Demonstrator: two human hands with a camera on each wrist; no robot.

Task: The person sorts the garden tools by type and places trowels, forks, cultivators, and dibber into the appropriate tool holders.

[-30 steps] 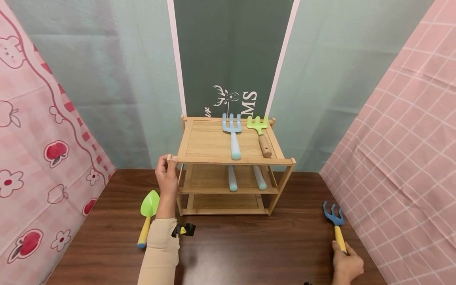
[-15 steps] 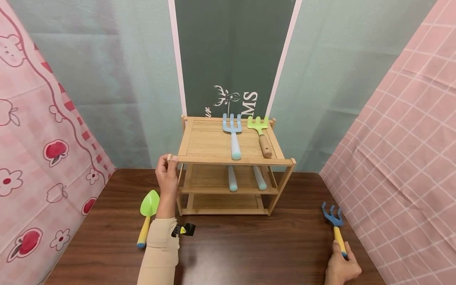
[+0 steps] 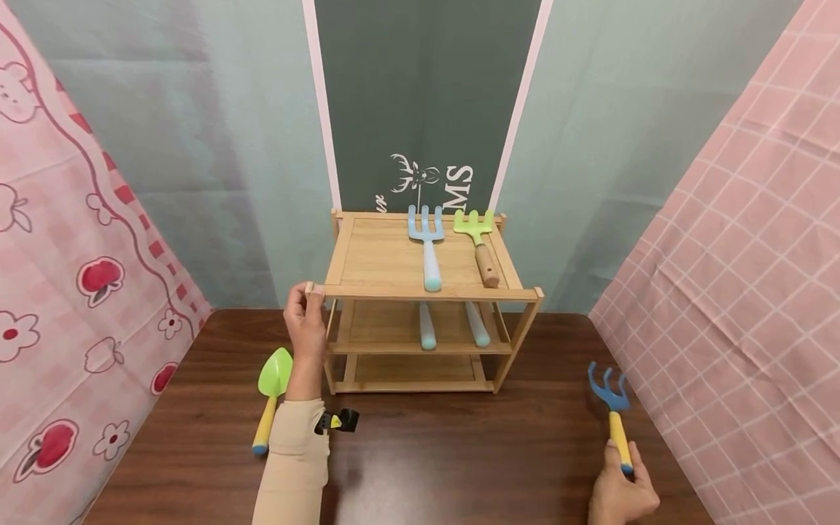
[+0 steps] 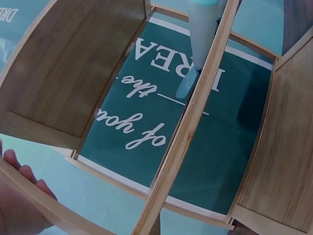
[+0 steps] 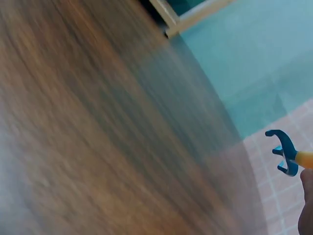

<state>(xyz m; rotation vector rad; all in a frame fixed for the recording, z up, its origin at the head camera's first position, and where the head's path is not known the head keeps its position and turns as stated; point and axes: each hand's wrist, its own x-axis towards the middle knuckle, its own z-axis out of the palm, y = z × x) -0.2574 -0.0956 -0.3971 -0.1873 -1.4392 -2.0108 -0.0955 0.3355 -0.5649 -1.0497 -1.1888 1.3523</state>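
My left hand [image 3: 306,321] grips the front left corner of a three-tier wooden shelf [image 3: 394,293], its fingers curled round the post and rail; the left wrist view shows those fingertips [image 4: 27,171] behind a rail. At the right, my right hand [image 3: 622,490] holds a blue hand rake [image 3: 610,394] by its yellow handle, tines pointing away. The right wrist view shows the rake's blue tines [image 5: 287,154] at its right edge. On the top tier lie a light blue fork [image 3: 426,244] and a green rake with a wooden handle [image 3: 485,262].
Two pale handles with mint ends, the left handle [image 3: 427,327] and the right handle [image 3: 477,325], poke out of the middle tier. A green trowel with a yellow handle [image 3: 267,415] lies left of my forearm on the brown table [image 3: 446,459]. Pink cloth [image 3: 735,277] hangs along the right side.
My right hand has shifted slightly left with the hand rake. The left hand keeps its grip on the shelf corner, and the other tools stay in place.
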